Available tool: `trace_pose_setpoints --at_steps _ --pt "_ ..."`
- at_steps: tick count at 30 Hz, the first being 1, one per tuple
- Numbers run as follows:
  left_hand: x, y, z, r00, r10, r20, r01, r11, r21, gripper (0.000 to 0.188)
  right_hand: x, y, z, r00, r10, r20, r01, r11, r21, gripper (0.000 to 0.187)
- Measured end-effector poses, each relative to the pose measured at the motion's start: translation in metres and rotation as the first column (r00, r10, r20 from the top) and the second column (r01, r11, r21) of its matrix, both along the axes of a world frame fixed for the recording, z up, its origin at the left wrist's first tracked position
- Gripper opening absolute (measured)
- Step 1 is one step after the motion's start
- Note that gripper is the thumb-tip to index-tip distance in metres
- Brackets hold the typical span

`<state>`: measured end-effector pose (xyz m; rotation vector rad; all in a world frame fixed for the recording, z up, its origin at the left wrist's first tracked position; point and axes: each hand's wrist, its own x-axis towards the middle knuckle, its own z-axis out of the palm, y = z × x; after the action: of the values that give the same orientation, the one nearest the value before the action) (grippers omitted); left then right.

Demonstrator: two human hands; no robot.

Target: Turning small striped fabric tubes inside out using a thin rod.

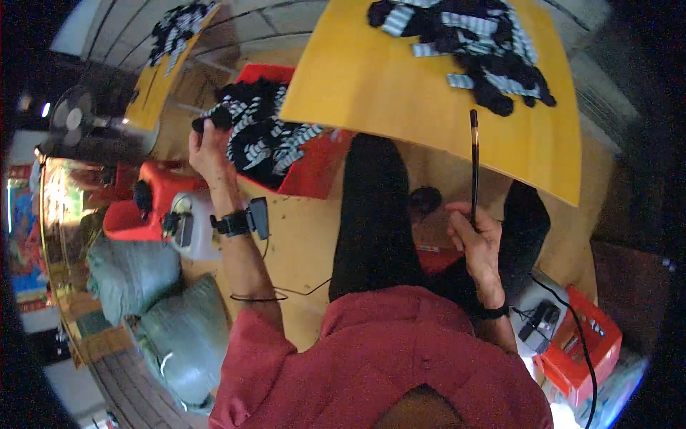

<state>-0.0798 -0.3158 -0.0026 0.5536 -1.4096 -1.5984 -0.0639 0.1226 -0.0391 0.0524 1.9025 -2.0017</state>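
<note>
My left hand (207,150) is raised at the left edge of a red bin (314,171). Its fingers are closed on a black-and-white striped knit piece (218,118), small and bunched, perhaps a sock. Many similar striped knit pieces (261,132) fill the bin. Above my lap, my right hand (475,236) grips a slim black stick (474,164) with a shiny band near its tip, pointing up and away from me. The stick's tip overlaps the yellow tabletop (429,107) in view, and I cannot tell whether it touches. A heap of striped knit pieces (493,57) lies on the tabletop's far part.
Farther left stands another yellow board (153,89) with knit pieces on it. Beside my left arm are a red plastic chair (136,214), a white container (196,229) and stuffed green sacks (189,336). A red stool or crate (582,347) and a black cable (582,329) lie at right.
</note>
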Motion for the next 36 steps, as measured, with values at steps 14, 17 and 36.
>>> trace_pose_setpoints --at_steps 14,17,36 --pt "0.036 0.066 -0.056 0.914 -0.272 0.3 0.229 0.958 0.173 0.014 -0.154 0.021 0.007 0.592 0.285 -0.754 0.589 0.486 0.646 0.02" --pt "0.041 0.107 -0.045 0.85 -0.424 0.313 0.384 0.905 0.182 0.014 -0.162 0.016 0.003 0.633 0.302 -0.713 0.571 0.44 0.693 0.02" --pt "-0.028 0.299 -0.029 0.517 -0.847 0.126 0.773 0.525 0.357 0.022 -0.13 0.02 0.006 0.701 0.27 -0.66 0.486 0.496 0.719 0.013"
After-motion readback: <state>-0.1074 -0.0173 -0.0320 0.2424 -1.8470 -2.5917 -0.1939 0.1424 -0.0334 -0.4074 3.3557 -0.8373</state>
